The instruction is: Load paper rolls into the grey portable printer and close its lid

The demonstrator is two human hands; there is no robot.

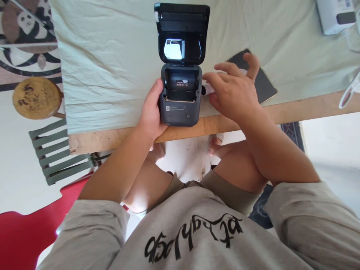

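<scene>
A small dark printer (180, 112) stands at the table's front edge with its black lid (182, 33) swung up and back. Its paper compartment shows a printed label inside and no roll. My left hand (152, 112) grips the printer's left side, thumb along the edge. Just right of the printer, my right hand (233, 88) holds a small white roll (207, 89) with a dark core between thumb and fingers; its other fingers are raised. Behind that hand lies a dark flat phone-like device (266, 84), partly covered by the hand.
A pale green cloth (112, 56) covers the wooden table (295, 107). A white device (336, 17) stands at the back right, with white-rimmed glasses (348, 92) near the right edge. Left of the table are a round wooden stool (36, 98) and a green slatted seat (59, 150).
</scene>
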